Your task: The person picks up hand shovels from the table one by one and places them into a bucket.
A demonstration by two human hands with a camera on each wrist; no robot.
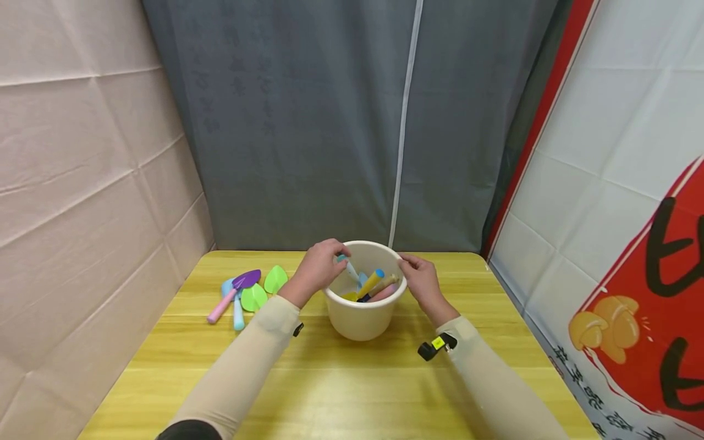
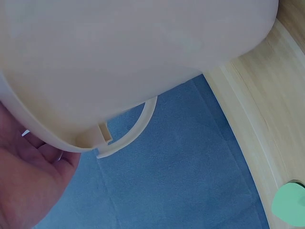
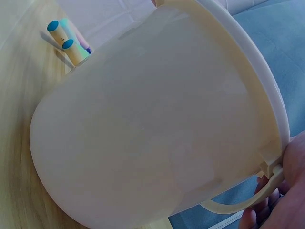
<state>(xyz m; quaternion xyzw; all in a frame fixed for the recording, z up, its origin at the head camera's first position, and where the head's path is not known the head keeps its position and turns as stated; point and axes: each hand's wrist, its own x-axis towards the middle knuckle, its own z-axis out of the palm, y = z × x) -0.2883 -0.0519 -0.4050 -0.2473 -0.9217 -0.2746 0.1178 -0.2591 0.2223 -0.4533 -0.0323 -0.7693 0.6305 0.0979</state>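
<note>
Round white plastic bucket (image 1: 360, 322) is rim-clamped by left hand (image 1: 320, 264) and right hand (image 1: 422, 284); steadying seems underway; even support is likely needed next.

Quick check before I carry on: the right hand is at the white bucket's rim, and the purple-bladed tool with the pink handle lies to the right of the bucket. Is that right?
Not quite: the side is wrong. The head view shows the purple-bladed tool with the pink handle lying to the left of the white bucket. The right hand is indeed at the bucket's rim.
</note>
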